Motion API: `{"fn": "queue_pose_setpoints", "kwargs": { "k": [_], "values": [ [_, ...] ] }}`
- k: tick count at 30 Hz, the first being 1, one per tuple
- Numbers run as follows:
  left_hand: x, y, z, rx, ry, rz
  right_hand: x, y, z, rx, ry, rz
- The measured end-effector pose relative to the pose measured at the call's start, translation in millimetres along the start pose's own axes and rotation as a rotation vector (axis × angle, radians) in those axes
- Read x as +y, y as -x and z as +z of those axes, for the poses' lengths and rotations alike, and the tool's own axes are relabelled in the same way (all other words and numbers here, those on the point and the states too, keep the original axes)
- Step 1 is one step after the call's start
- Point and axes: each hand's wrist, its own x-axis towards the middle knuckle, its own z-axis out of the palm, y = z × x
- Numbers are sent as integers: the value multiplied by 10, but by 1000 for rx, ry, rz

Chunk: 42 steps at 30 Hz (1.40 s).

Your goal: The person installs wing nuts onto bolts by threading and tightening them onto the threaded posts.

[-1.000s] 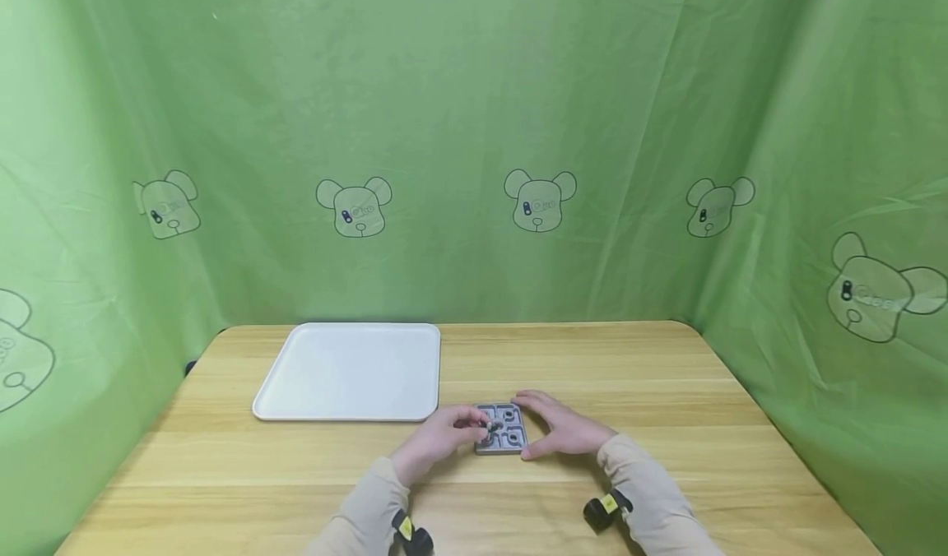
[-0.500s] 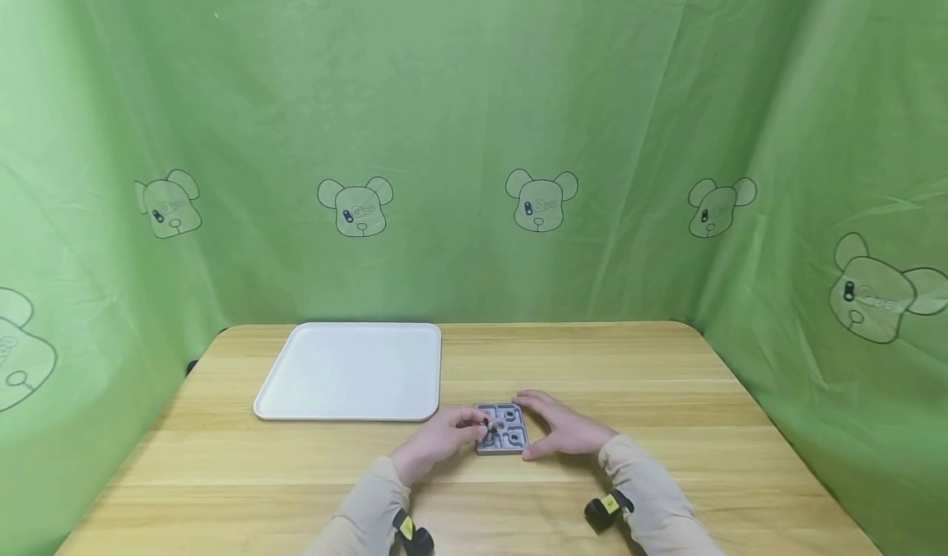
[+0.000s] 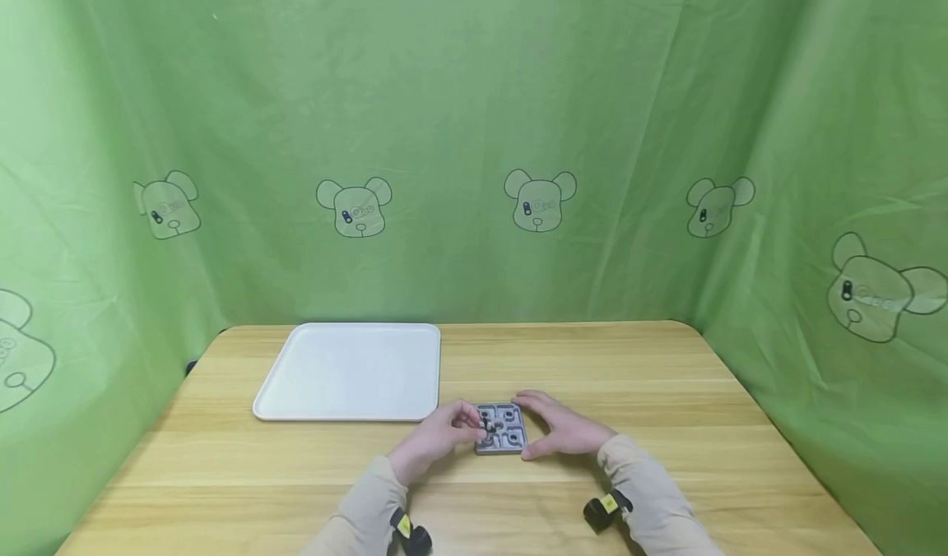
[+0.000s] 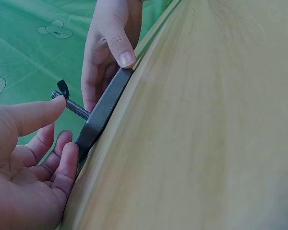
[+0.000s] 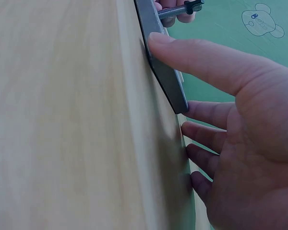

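Note:
A grey square plate [image 3: 513, 437] with recesses and holes lies on the table in the head view. From it stands a threaded bolt [image 4: 77, 109] with a dark wing nut [image 4: 63, 88] near its free end. My left hand [image 3: 435, 438] is at the plate's left side, its thumb touching the wing nut. Its other fingers are apart from the nut, bent near the plate's edge [image 4: 103, 115]. My right hand [image 3: 569, 429] grips the plate from the right, thumb on the near edge and a finger at the far corner. The bolt's base is hidden in the wrist views.
A white tray [image 3: 355, 372] lies at the back left of the wooden table [image 3: 592, 359]. Green curtains [image 3: 444, 268] surround the table at the back and both sides. A black camera [image 3: 597, 515] is strapped to each wrist.
The left fingers have lifted off the wing nut and spread back to the left, while the thumb stays by it. The right hand and the plate have not visibly moved.

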Motion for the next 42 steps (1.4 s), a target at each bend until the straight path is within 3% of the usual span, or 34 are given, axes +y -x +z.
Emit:
{"fn": "queue_pose_setpoints", "kwargs": {
  "k": [15,42],
  "values": [
    [-21,-43,-9,-26,-34,25,-6,-2,-6,-4,-4,-7],
    [-24,-29,11,-13,-82,38,13,-15,14,-3,-14,-5]
  ]
}}
